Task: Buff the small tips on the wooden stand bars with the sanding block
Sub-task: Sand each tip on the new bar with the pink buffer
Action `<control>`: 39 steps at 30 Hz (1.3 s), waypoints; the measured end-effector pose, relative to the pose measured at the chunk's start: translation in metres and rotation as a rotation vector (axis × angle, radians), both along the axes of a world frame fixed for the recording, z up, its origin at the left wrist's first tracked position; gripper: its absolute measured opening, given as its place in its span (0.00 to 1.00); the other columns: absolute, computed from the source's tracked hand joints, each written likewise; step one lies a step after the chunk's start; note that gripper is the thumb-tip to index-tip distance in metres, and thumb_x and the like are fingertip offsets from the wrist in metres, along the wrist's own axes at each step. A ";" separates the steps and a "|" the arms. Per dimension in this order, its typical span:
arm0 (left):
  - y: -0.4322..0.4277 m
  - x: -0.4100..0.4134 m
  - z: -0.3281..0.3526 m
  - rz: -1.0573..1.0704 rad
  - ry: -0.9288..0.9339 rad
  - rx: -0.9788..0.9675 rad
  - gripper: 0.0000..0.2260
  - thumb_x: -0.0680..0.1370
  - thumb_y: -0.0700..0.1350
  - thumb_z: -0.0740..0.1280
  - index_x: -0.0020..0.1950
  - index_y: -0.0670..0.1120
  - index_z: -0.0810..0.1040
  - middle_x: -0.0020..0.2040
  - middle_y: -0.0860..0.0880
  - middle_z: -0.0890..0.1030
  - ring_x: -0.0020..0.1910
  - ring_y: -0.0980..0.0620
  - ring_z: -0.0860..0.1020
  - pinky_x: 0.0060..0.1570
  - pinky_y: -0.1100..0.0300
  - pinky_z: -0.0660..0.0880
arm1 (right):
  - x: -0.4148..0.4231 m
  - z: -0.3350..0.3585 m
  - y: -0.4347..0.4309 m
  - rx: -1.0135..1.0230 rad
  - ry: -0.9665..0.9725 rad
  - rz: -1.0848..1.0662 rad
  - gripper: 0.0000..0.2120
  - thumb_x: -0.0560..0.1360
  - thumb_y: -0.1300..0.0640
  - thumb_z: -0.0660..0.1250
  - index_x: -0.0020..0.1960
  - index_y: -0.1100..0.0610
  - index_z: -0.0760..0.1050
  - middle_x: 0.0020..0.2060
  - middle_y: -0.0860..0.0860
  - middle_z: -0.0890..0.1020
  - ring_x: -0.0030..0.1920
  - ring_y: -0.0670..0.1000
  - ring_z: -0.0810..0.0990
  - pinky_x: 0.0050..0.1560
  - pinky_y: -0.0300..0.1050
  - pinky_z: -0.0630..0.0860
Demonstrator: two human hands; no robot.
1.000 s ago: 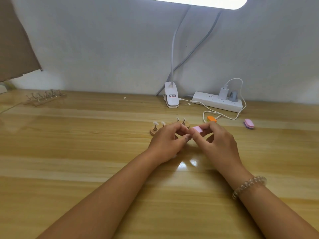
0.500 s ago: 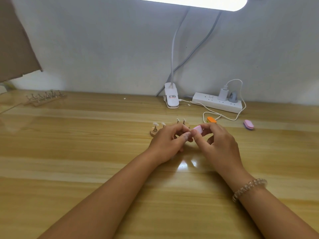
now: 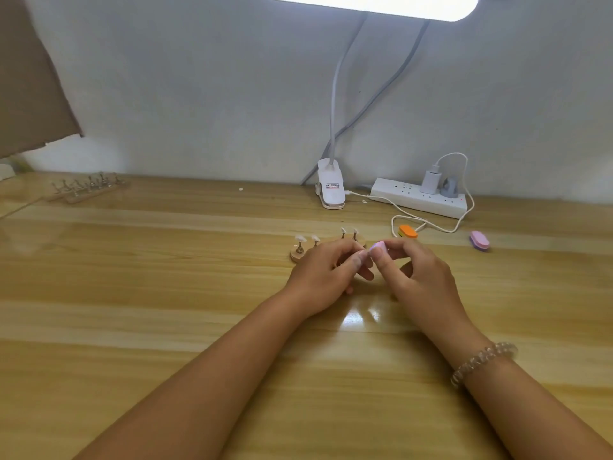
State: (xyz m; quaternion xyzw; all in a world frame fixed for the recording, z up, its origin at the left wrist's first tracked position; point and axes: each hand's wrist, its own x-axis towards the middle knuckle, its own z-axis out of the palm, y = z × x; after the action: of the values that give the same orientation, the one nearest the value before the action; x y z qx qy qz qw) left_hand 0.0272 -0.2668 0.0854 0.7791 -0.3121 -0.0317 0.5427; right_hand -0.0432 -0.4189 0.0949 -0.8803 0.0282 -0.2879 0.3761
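My right hand [image 3: 414, 273] pinches the pink sanding block [image 3: 378, 249], my left hand [image 3: 326, 273] pinches a tip my fingers hide, by the wooden stand [image 3: 297, 255]; best to use short, light strokes with the tip braced.

This one's a small craft corner, more home than workshop: a pale wooden desk [image 3: 166, 293] pushed against a plain white wall [image 3: 199, 94], a clip-on lamp [image 3: 330, 189] at the back with its light bar [image 3: 374, 5] glowing overhead, and a white power strip [image 3: 418, 195] beside it (charger [image 3: 431, 177] plugged in, cable looping over the wood). A rack of tiny metal holders [image 3: 89, 187] sits far left, and an orange block [image 3: 408, 231] and a pink block [image 3: 480, 240] lie to the right.
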 end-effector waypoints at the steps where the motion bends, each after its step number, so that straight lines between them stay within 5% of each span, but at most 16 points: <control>1: -0.001 0.000 0.000 -0.005 -0.008 0.011 0.10 0.80 0.51 0.62 0.49 0.49 0.80 0.43 0.53 0.85 0.43 0.43 0.84 0.44 0.44 0.80 | 0.000 0.000 -0.001 -0.001 0.003 -0.014 0.09 0.76 0.44 0.66 0.51 0.47 0.79 0.45 0.40 0.82 0.41 0.46 0.80 0.45 0.48 0.76; 10: -0.001 0.000 -0.001 0.012 -0.034 0.060 0.11 0.78 0.55 0.61 0.46 0.52 0.80 0.40 0.57 0.84 0.43 0.48 0.84 0.47 0.42 0.80 | 0.000 0.000 -0.001 -0.033 -0.011 -0.011 0.07 0.76 0.45 0.67 0.51 0.47 0.79 0.45 0.40 0.81 0.38 0.44 0.78 0.44 0.45 0.74; 14: 0.001 0.004 -0.002 0.038 -0.042 0.037 0.09 0.81 0.48 0.62 0.43 0.56 0.78 0.37 0.60 0.81 0.37 0.51 0.82 0.44 0.45 0.80 | -0.007 0.000 0.007 -0.122 -0.064 0.056 0.11 0.73 0.45 0.69 0.52 0.47 0.78 0.45 0.39 0.80 0.33 0.45 0.77 0.40 0.45 0.75; 20: 0.000 0.001 0.000 0.023 -0.022 0.009 0.11 0.79 0.51 0.61 0.48 0.47 0.81 0.40 0.54 0.83 0.43 0.43 0.84 0.46 0.41 0.80 | -0.003 0.001 0.001 -0.093 0.003 -0.033 0.11 0.73 0.41 0.66 0.50 0.46 0.78 0.43 0.39 0.80 0.34 0.42 0.77 0.41 0.44 0.69; 25: 0.001 0.002 0.002 0.036 0.000 -0.022 0.10 0.82 0.47 0.61 0.45 0.50 0.80 0.37 0.56 0.81 0.33 0.49 0.80 0.41 0.51 0.78 | -0.007 0.003 0.009 -0.146 -0.039 0.000 0.13 0.71 0.42 0.69 0.52 0.47 0.78 0.44 0.39 0.80 0.32 0.43 0.77 0.39 0.45 0.73; 29: 0.000 -0.001 0.003 0.033 0.018 -0.030 0.10 0.83 0.43 0.62 0.49 0.44 0.81 0.39 0.52 0.83 0.41 0.40 0.82 0.44 0.48 0.79 | -0.004 0.003 0.003 -0.087 0.001 -0.061 0.14 0.71 0.40 0.67 0.50 0.47 0.78 0.42 0.39 0.81 0.33 0.42 0.76 0.40 0.44 0.71; 34: 0.000 -0.003 0.005 0.064 0.023 -0.088 0.09 0.84 0.42 0.61 0.50 0.42 0.80 0.41 0.52 0.84 0.30 0.57 0.77 0.36 0.60 0.75 | -0.003 0.003 0.002 -0.112 0.054 -0.099 0.11 0.72 0.42 0.70 0.50 0.47 0.79 0.40 0.40 0.81 0.35 0.41 0.77 0.40 0.44 0.71; 39: -0.002 -0.005 0.013 0.238 -0.156 -0.174 0.03 0.82 0.41 0.65 0.51 0.46 0.78 0.46 0.54 0.85 0.37 0.57 0.81 0.39 0.59 0.77 | -0.004 0.003 -0.002 -0.025 0.078 -0.122 0.11 0.73 0.43 0.70 0.50 0.47 0.79 0.39 0.39 0.80 0.37 0.42 0.77 0.40 0.43 0.69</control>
State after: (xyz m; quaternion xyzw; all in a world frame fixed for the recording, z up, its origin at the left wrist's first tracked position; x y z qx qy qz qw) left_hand 0.0224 -0.2689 0.0980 0.7607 -0.2603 0.1206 0.5822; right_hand -0.0476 -0.4204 0.0980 -0.8921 0.0929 -0.2759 0.3455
